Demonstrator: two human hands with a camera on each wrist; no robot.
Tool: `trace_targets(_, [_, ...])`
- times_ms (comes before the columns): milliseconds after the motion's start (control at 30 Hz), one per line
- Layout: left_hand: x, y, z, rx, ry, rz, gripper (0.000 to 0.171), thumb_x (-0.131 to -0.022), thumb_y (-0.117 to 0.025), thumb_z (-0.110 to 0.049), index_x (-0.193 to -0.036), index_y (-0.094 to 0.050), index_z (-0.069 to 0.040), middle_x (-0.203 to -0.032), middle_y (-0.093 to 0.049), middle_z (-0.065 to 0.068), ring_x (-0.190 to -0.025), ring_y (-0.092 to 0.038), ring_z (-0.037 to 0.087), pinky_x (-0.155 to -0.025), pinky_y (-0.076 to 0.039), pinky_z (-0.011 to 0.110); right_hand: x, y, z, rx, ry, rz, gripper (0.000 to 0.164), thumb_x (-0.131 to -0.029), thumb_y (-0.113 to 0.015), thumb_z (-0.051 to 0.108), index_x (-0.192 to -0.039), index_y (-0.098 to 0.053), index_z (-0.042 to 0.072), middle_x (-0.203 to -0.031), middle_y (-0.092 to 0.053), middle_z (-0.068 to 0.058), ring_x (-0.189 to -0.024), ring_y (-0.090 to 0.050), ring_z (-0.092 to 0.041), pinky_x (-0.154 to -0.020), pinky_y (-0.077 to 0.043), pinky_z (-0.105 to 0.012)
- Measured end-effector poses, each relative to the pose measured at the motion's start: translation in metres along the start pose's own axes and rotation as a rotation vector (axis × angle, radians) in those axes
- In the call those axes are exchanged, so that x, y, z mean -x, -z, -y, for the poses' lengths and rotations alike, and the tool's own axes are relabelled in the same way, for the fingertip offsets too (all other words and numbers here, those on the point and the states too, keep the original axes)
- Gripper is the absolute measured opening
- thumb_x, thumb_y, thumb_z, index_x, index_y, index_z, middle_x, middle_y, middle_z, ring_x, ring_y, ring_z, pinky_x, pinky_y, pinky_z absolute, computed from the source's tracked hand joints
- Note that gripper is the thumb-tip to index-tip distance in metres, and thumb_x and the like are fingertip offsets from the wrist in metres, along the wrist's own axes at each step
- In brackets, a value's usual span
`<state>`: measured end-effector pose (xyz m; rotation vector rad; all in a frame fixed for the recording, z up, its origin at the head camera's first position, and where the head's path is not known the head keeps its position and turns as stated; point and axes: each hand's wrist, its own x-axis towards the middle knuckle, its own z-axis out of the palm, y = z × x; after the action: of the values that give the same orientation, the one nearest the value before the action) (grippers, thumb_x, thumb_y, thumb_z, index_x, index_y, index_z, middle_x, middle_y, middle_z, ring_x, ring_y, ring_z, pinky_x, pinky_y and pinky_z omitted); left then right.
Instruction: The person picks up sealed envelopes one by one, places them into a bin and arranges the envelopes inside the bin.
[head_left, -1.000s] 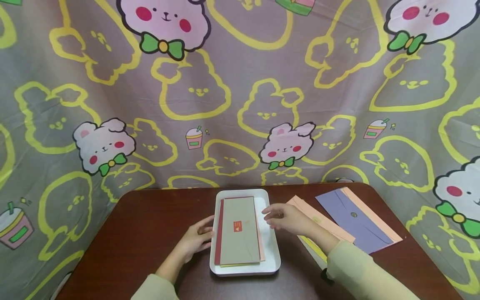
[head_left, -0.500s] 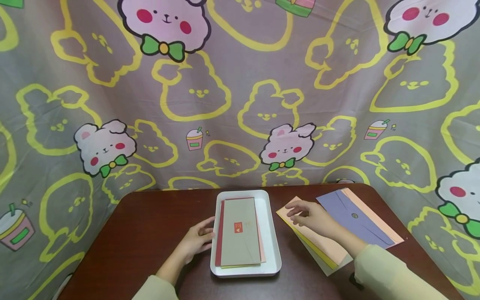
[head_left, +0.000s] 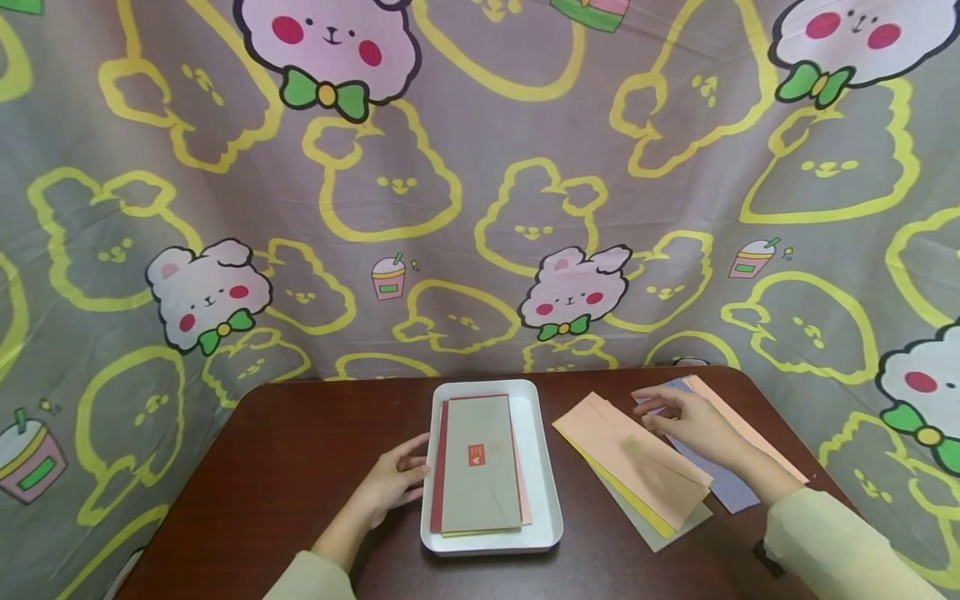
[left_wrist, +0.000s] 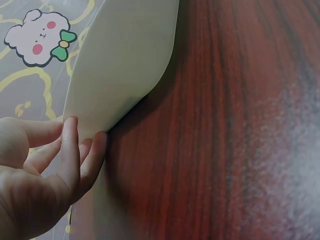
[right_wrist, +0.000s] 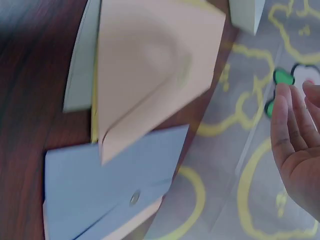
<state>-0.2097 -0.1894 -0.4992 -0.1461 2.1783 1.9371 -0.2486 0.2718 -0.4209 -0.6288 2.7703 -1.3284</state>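
A white tray holds a stack of envelopes topped by a grey envelope with a red sticker. My left hand touches the tray's left side with its fingertips, which lie at the outer wall in the left wrist view. Over the purple envelope hovers my right hand, its fingers loosely bent and holding nothing. Beside it lies a peach envelope on top of a yellow envelope and another grey envelope. The right wrist view shows the purple envelope's round seal.
Another peach envelope shows along the purple one's right edge. A dark brown wooden table carries everything. Behind it hangs a grey curtain with cartoon rabbits. A small dark object shows by the right sleeve.
My right hand has moved rightward from the tray's right rim, across the peach envelope, to above the purple one. The left hand and the tray stay in place.
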Motion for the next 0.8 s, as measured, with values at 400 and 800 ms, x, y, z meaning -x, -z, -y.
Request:
trace_targets(400, [-0.001, 0.0, 0.0, -0.007, 0.001, 0.006, 0.055, -0.101, -0.061, 0.001, -0.153, -0.044, -0.002, -0.124, -0.064, 0.024, -0.1, -0.067, 0.029, -0.08, -0.06, 0.044, 0.018, 0.035, -0.037, 0.02, 0.031, -0.1, 0.037, -0.096, -0.066, -0.005, -0.133, -0.061, -0.008, -0.112, -0.071, -0.024, -0.09, -0.071, -0.012, -0.071, -0.059, -0.03])
trace_targets(800, [-0.001, 0.0, -0.003, -0.011, -0.004, 0.017, 0.055, -0.101, -0.062, 0.0, -0.153, -0.044, -0.002, -0.123, -0.064, 0.023, -0.101, -0.067, 0.029, -0.081, -0.06, 0.044, 0.036, 0.055, -0.081, 0.077, -0.021, -0.141, 0.035, -0.093, -0.068, -0.006, -0.125, -0.06, -0.016, -0.104, -0.072, -0.024, -0.088, -0.068, -0.003, -0.069, -0.055, -0.021])
